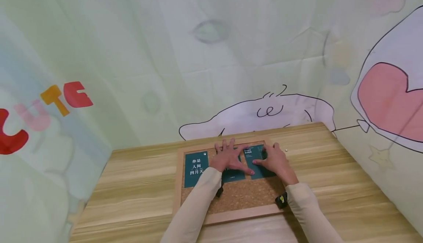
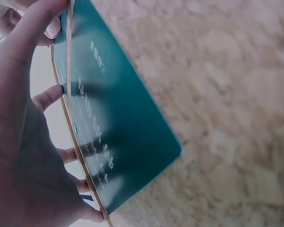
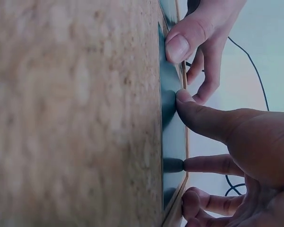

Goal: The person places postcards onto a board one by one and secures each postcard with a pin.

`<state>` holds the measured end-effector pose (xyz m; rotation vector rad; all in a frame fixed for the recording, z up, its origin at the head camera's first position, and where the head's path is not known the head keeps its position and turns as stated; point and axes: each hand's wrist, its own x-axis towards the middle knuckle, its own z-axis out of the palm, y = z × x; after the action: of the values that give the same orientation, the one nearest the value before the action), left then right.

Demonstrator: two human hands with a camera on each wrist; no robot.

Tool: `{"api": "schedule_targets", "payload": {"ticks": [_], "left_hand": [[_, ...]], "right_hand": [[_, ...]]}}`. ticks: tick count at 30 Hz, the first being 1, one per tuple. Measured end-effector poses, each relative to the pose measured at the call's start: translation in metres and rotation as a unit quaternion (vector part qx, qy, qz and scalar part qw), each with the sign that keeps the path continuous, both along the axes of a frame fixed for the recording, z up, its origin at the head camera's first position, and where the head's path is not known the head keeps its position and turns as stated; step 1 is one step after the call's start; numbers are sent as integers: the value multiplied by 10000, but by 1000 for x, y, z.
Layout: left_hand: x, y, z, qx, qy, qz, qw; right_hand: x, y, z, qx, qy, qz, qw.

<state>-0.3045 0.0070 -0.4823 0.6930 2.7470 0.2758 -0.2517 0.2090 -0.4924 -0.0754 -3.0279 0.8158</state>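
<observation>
A wood-framed cork board (image 1: 238,195) lies on the table and carries three teal cards. My left hand (image 1: 228,156) lies flat with its fingers spread over the middle card (image 1: 234,176). Its thumb reaches across to the right card (image 1: 258,169). My right hand (image 1: 275,161) presses its fingertips on that right card. In the right wrist view, my right thumb and fingers (image 3: 203,118) touch the card's face (image 3: 173,132), and the left thumb (image 3: 187,40) presses on it above. The left wrist view shows the teal card (image 2: 123,123) beside my left palm (image 2: 23,142).
A third teal card (image 1: 196,168) with white lettering sits at the board's left, with a small pin at its top corner. A small white pin (image 1: 286,149) lies on the wooden table (image 1: 330,184) right of the board. Printed fabric walls (image 1: 198,52) enclose the table's back and sides.
</observation>
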Motion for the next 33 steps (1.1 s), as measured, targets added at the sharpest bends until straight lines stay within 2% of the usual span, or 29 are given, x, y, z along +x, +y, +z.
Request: {"api": "schedule_targets", "payload": {"ticks": [7, 13, 19, 27, 33], "left_hand": [[-2, 0, 0, 7, -72, 33, 10000], [-7, -1, -4, 152, -221, 41, 9996], [-7, 0, -5, 107, -231, 47, 9997], [0, -1, 0, 145, 8, -38, 9999], [1, 1, -2, 169, 23, -37, 9998]], "right_hand": [[1, 11, 8, -120, 110, 85, 9998], [5, 41, 19, -165, 289, -40, 9994], [1, 84, 13, 20, 675, -131, 9976], [-2, 104, 0, -58, 203, -301, 9993], [-4, 105, -4, 17, 292, -257, 9992]]}}
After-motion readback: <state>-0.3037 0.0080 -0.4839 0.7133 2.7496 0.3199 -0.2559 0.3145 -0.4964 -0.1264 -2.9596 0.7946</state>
